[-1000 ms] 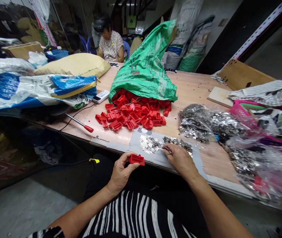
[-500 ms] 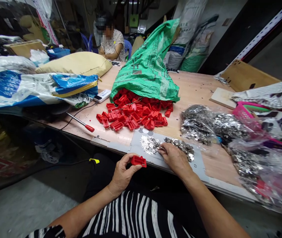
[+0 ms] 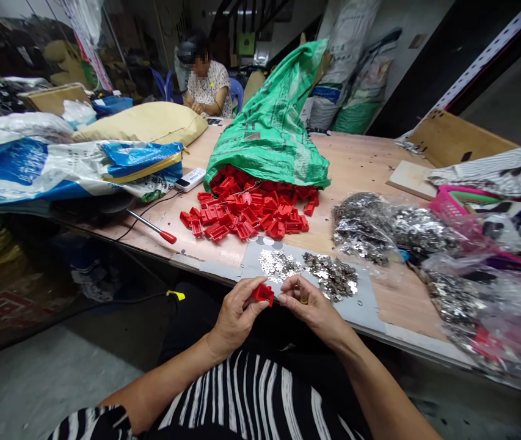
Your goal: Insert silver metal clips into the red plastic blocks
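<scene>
Between thumb and fingers, my left hand [image 3: 235, 315] grips a red plastic housing [image 3: 264, 294] just off the table's front edge. My right hand [image 3: 311, 304], with a ring on one finger, is beside the housing. Its thumb and fingertips are pinched together; whatever is between them is too small to make out. Behind the hands, a grey mat [image 3: 253, 260] carries a pile of bright metal pieces [image 3: 278, 264] and a darker pile of metal pieces [image 3: 333, 278]. Farther back, many red housings [image 3: 246, 217] spill from a green woven sack [image 3: 269, 140].
Clear bags of metal parts [image 3: 365, 229] lie to the right, near a pink basket [image 3: 455, 211]. On the left are a red-handled tool [image 3: 166, 236], a white device [image 3: 191, 179] with a cord, and a blue-white sack [image 3: 58, 168]. A co-worker [image 3: 207, 85] sits across the table.
My right hand has moved from the metal piles toward the red housing, fingers pinched. My left hand has shifted slightly right and turned the housing.
</scene>
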Action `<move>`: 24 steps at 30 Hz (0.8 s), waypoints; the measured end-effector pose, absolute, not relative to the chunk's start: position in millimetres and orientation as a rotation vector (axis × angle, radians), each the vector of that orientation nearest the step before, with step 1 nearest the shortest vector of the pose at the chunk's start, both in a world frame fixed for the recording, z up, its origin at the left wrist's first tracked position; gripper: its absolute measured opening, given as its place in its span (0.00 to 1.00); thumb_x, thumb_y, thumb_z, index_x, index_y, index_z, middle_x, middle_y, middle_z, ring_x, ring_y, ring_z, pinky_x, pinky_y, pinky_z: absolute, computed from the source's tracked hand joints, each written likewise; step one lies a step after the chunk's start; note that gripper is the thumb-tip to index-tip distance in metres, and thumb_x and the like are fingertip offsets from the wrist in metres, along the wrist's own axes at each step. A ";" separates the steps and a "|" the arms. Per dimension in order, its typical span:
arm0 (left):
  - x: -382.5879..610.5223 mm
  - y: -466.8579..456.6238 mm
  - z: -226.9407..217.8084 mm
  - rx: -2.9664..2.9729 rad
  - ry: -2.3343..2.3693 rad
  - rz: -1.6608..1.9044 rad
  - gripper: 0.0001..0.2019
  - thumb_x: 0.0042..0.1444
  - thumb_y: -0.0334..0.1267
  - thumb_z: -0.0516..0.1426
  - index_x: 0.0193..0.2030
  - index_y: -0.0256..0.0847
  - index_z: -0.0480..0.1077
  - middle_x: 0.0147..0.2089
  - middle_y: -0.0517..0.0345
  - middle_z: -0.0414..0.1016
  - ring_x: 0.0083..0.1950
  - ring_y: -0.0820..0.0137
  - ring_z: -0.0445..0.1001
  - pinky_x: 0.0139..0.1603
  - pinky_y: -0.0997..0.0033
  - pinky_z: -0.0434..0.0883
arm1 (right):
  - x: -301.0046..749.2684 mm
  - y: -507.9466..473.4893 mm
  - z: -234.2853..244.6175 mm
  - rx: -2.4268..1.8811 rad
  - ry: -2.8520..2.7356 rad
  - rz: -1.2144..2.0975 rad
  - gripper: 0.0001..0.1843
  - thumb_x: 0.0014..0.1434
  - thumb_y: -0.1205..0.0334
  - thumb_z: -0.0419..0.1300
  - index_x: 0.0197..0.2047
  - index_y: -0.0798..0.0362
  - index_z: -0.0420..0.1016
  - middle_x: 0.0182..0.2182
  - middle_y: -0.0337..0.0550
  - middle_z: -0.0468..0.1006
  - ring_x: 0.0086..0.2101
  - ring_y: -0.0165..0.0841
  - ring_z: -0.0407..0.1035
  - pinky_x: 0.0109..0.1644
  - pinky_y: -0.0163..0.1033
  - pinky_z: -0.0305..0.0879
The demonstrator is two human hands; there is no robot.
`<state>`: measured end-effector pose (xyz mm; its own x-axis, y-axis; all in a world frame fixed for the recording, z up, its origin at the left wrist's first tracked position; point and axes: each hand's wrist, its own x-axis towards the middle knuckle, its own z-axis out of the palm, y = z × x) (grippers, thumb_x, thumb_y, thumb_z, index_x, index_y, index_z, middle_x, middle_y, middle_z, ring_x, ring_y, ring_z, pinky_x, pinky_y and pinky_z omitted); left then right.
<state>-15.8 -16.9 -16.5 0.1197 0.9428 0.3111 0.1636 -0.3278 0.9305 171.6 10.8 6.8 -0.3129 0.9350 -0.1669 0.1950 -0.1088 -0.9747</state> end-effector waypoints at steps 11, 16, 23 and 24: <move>-9.1 -19.2 -11.2 1.496 0.999 1.184 0.19 0.57 0.38 0.58 0.57 0.44 0.69 0.51 0.52 0.74 0.50 0.66 0.73 0.53 0.67 0.71 | 167.5 -1.2 -1.8 -1.293 -1.440 1.519 0.19 0.53 0.46 0.63 0.36 0.50 0.64 0.24 0.34 0.70 0.24 0.26 0.61 0.28 0.33 0.54; -7.2 -18.5 -8.7 1.223 0.979 1.125 0.21 0.57 0.39 0.59 0.58 0.41 0.68 0.47 0.53 0.77 0.46 0.67 0.75 0.51 0.67 0.71 | 172.8 -4.6 2.1 -1.281 -1.353 1.603 0.19 0.57 0.44 0.59 0.38 0.50 0.62 0.24 0.33 0.71 0.18 0.22 0.53 0.21 0.31 0.44; -7.1 -10.1 -14.8 1.171 0.940 1.151 0.20 0.54 0.38 0.60 0.55 0.39 0.69 0.47 0.53 0.76 0.46 0.67 0.74 0.50 0.69 0.70 | 185.8 -7.8 -0.2 -1.341 -1.473 1.454 0.21 0.61 0.45 0.53 0.51 0.49 0.63 0.36 0.41 0.72 0.24 0.26 0.61 0.26 0.33 0.59; -8.2 -7.0 -16.0 1.220 0.964 1.155 0.19 0.54 0.38 0.61 0.53 0.39 0.69 0.45 0.53 0.76 0.45 0.68 0.74 0.49 0.69 0.70 | 187.3 -7.1 -1.0 -1.363 -1.548 1.388 0.21 0.62 0.46 0.51 0.53 0.49 0.64 0.39 0.43 0.71 0.26 0.27 0.63 0.28 0.34 0.62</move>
